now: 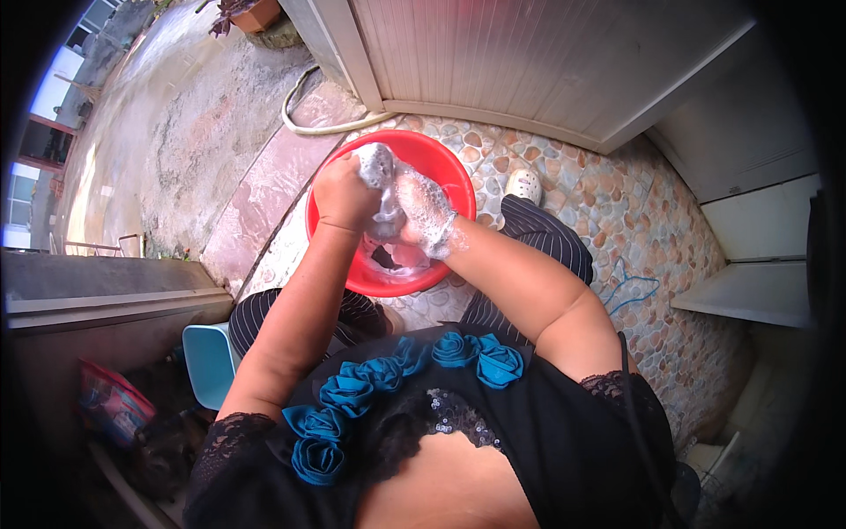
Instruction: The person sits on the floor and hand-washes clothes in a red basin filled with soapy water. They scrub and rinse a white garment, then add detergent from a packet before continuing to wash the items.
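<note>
Over a round red plastic basin (pixel 462 173), both my hands hold a wet, sudsy cloth (pixel 384 215). My left hand (pixel 345 193) is closed around its left side, knuckles up. My right hand (pixel 426 210), coated in white foam to the wrist, grips the cloth from the right. Thick lather (pixel 375 164) covers the upper end of the cloth between them. Lower in the basin lies more wet, pale fabric (pixel 403 256) beside a dark patch that I cannot make out. The fingertips and much of the cloth are hidden inside the grip.
A pale hose (pixel 317 130) curls beyond the basin, near a ribbed door panel (pixel 489 73). On the pebble-patterned floor (pixel 562 173) lies a blue hanger (pixel 628 291). A light-blue plastic bin (pixel 206 364) and a red packet (pixel 117 400) are at left. A clog (pixel 524 185) stands right of the basin.
</note>
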Demonstrator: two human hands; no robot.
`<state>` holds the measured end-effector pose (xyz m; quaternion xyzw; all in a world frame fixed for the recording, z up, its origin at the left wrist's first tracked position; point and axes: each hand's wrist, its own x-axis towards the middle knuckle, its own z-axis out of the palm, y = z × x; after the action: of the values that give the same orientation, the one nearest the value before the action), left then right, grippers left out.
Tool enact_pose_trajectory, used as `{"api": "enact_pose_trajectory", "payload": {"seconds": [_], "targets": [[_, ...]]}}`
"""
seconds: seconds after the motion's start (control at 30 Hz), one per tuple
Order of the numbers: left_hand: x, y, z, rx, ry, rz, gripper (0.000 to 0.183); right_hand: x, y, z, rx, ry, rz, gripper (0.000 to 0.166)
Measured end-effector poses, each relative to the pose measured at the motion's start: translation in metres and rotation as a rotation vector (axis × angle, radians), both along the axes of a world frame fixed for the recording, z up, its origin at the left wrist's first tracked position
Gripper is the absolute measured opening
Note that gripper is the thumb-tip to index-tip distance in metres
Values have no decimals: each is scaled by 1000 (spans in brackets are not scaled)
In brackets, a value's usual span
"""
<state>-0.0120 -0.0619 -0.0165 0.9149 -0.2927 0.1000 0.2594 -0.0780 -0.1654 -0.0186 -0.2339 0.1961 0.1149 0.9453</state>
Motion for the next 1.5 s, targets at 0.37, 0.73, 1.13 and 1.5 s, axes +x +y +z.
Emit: {"api": "enact_pose_trajectory", "payload": {"seconds": [0.37, 0.73, 1.13, 1.5], "targets": [[40, 67, -3, -405, 177, -3, 22, 28, -76, -46, -1323, -521, 127, 24], [80, 140, -10, -859, 477, 193, 33, 37, -112, -38, -503, -248, -273, 14], [76, 128, 27, -940, 539, 264, 38, 38, -140, -43, -1362, -221, -80, 18], [53, 52, 68, -891, 726, -127, 14, 24, -58, -75, -1925, -411, 223, 40]]}}
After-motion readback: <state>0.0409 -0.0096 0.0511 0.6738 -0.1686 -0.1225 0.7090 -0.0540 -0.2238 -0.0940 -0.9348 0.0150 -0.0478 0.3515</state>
